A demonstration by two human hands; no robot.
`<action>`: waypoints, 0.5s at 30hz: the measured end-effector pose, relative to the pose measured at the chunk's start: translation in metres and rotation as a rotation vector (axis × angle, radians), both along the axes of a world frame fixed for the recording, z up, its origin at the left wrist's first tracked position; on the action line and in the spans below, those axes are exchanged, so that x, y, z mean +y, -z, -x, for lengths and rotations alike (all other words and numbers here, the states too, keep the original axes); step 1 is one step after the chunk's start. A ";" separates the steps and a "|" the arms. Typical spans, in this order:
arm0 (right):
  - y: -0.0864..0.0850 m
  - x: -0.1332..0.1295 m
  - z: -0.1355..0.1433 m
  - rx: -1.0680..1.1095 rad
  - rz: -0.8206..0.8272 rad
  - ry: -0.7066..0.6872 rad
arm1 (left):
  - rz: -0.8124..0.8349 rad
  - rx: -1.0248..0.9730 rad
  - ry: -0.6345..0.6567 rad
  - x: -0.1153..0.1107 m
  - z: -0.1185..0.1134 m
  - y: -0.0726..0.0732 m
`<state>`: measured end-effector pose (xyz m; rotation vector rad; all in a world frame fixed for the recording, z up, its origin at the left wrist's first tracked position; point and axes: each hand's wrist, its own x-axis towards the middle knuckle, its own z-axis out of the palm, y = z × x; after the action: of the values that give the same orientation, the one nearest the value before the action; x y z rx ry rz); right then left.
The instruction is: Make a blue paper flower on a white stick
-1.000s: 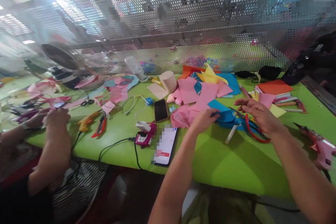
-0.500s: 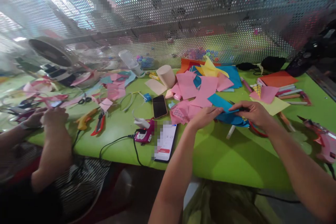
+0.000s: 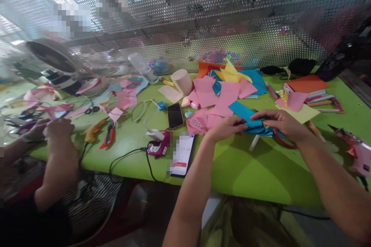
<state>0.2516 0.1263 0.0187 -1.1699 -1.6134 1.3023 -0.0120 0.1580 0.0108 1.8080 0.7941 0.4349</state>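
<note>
Your left hand (image 3: 226, 128) and right hand (image 3: 285, 124) pinched blue paper (image 3: 255, 124) between them over the green table (image 3: 249, 177).
Both forearms reached forward, fingers narrowed on the layered sheets, just in front of pink paper (image 3: 229, 97); red-handled scissors (image 3: 283, 143) lay partly hidden by your right hand. Farther back, near the perforated screen (image 3: 185, 38), stood a whitish bottle (image 3: 141, 66), its contents too blurred to tell.

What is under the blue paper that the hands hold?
A white stick pokes from under the blue paper; red scissors show partly beside the right hand. Whatever lies fully beneath is covered, unseen.
</note>
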 end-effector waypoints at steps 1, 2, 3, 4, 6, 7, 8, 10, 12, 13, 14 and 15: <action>0.001 0.001 -0.002 0.027 0.044 -0.005 | -0.029 0.020 -0.012 0.001 0.000 0.001; 0.002 0.002 -0.004 0.044 0.075 -0.008 | -0.060 0.040 -0.023 0.001 0.000 0.001; 0.003 0.003 -0.004 0.049 0.097 -0.010 | -0.092 0.060 -0.031 0.002 0.000 0.002; 0.004 0.004 -0.005 0.042 0.114 -0.008 | -0.125 0.081 -0.039 0.002 0.000 0.001; 0.007 0.005 -0.002 0.006 0.154 -0.003 | -0.187 0.115 -0.061 0.001 -0.001 0.000; 0.008 0.005 0.000 -0.006 0.174 -0.003 | -0.218 0.129 -0.073 0.000 -0.002 -0.001; 0.009 0.005 0.002 -0.007 0.188 0.000 | -0.247 0.142 -0.086 -0.001 -0.002 -0.003; 0.012 0.004 0.005 0.012 0.187 0.015 | -0.295 0.164 -0.104 -0.003 -0.003 -0.005; 0.013 0.004 0.008 0.026 0.158 0.026 | -0.329 0.192 -0.113 -0.004 -0.004 -0.006; 0.014 0.004 0.008 0.026 0.137 0.027 | -0.339 0.210 -0.115 -0.005 -0.004 -0.006; 0.014 0.005 0.008 0.019 0.112 0.024 | -0.344 0.229 -0.115 -0.005 -0.005 -0.006; 0.015 0.005 0.007 0.006 0.086 0.017 | -0.345 0.248 -0.113 -0.005 -0.005 -0.006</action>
<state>0.2446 0.1310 0.0038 -1.2273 -1.5534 1.3743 -0.0070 0.1525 0.0164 2.1741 1.0459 0.4469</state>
